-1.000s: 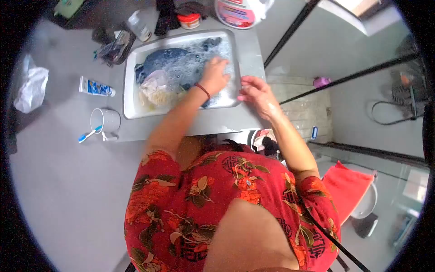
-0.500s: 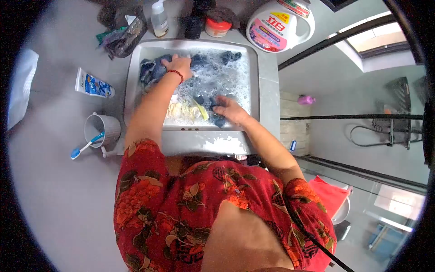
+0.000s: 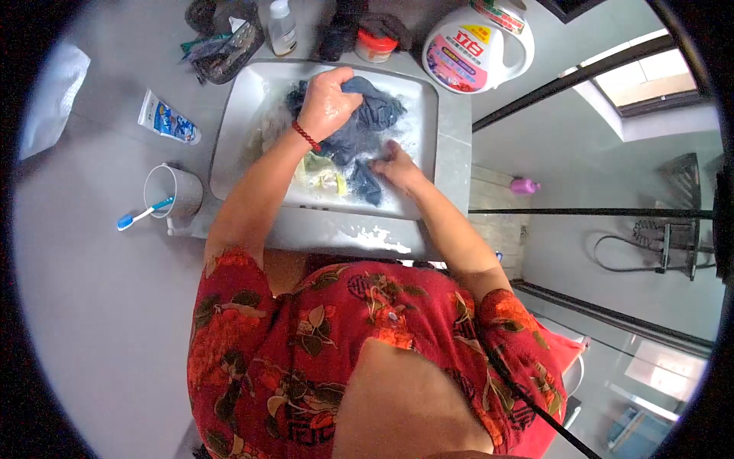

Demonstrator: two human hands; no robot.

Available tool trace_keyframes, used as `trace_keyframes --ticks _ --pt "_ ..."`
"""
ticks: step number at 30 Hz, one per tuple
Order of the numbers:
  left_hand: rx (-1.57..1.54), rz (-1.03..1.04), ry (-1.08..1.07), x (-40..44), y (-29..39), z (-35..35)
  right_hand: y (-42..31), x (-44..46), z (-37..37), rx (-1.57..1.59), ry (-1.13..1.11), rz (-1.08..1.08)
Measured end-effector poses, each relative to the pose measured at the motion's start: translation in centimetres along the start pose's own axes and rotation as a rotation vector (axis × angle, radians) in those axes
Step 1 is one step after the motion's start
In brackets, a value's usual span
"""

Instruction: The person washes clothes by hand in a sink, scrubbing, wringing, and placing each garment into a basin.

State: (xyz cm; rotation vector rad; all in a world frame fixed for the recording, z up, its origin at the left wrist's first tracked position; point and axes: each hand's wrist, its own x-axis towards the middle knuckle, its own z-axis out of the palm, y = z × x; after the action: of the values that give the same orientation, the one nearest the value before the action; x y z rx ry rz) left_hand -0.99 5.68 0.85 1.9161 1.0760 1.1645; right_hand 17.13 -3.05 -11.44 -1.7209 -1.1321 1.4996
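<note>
1. Dark-blue cloth (image 3: 353, 141) is bunched inside the clenched left hand (image 3: 329, 103) and spreads below its fingers into the sink (image 3: 430, 138).
2. Beside its lower part is the right hand (image 3: 396, 168), fingers bent; I cannot tell if they grip.
3. Soaked, it is probably heavy, soft, slippery; better grasp thick folds near the left fingers.

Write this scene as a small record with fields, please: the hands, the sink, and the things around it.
left hand: closed on dark cloth; red bracelet at wrist
right hand: thumb and finger apart, beside the dark cloth; contact unclear
sink: foamy water, yellowish cloth
left of sink: blue-and-white tube, white cup, toothbrush
beyond sink: small bottle, red jar, white jug
</note>
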Motion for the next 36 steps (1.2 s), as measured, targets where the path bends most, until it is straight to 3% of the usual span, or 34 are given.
trace_keyframes --ticks 3,5,6,7,8,9,12,15,17,19,21,23,24,29,31,32,33,35,36 --pt "-0.044 0.076 0.058 0.3 2.2 -0.8 0.0 1.1 0.1 -0.028 0.08 -0.207" --pt "-0.233 0.051 0.011 0.5 3.2 -1.4 -1.2 0.9 0.1 -0.036 0.107 -0.304" --pt "-0.084 0.193 0.032 0.5 5.1 -2.2 -1.9 0.7 0.3 0.122 0.066 -0.357" --pt "-0.08 0.188 0.036 0.6 5.8 -2.3 -2.5 0.4 0.5 0.281 0.025 -0.406" --pt "-0.133 0.204 0.04 0.6 6.3 -2.2 -3.7 -0.7 0.5 0.244 0.063 -0.451" --pt "-0.186 0.22 0.045 0.7 6.8 -2.2 -3.5 -0.4 0.6 0.241 0.056 -0.45" --pt "-0.252 0.133 0.06 1.4 8.1 -2.8 -3.4 0.7 0.9 0.468 0.351 -0.361" --pt "-0.294 0.173 0.057 1.9 9.8 -3.2 -5.7 -0.5 0.3 0.658 0.198 -0.425" --pt "-0.399 0.093 -0.007 1.5 11.9 -3.5 -7.7 -0.5 -0.2 0.754 0.259 -0.487" --pt "-0.475 0.032 -0.029 1.5 11.7 -3.6 -9.8 -0.8 -1.6 0.945 0.166 -0.493" --pt "-0.311 0.212 0.076 1.5 10.6 -3.5 -11.4 -1.8 -2.1 1.06 0.105 -0.531" --pt "-0.335 0.192 0.063 1.1 10.1 -3.4 -11.9 -1.9 -3.1 1.292 -0.117 -0.531" --pt "-0.358 0.17 0.049 0.9 9.8 -3.3 -12.4 -2.5 -3.1 1.312 -0.099 -0.544" --pt "-0.192 0.231 0.101 -0.4 6.0 -3.3 -12.6 -3.5 -3.2 1.21 0.114 -0.609" --pt "-0.161 0.039 0.151 -0.8 3.6 -3.1 -12.6 -4.1 -3.2 1.01 0.247 -0.618" --pt "0.059 0.009 0.185 -0.8 1.1 -3.1 -12.6 -3.8 -3.3 0.949 0.27 -0.606" --pt "0.059 0.008 0.185 -1.0 -0.2 -3.2 -12.7 -4.1 -3.3 0.949 0.271 -0.605" --pt "0.336 -0.119 0.181 -1.6 -2.5 -3.8 -13.2 -4.8 -3.1 0.651 0.232 -0.351" --pt "0.426 -0.175 0.099 -2.0 -3.7 -4.2 -12.7 -4.4 -2.9 0.569 0.239 -0.34"
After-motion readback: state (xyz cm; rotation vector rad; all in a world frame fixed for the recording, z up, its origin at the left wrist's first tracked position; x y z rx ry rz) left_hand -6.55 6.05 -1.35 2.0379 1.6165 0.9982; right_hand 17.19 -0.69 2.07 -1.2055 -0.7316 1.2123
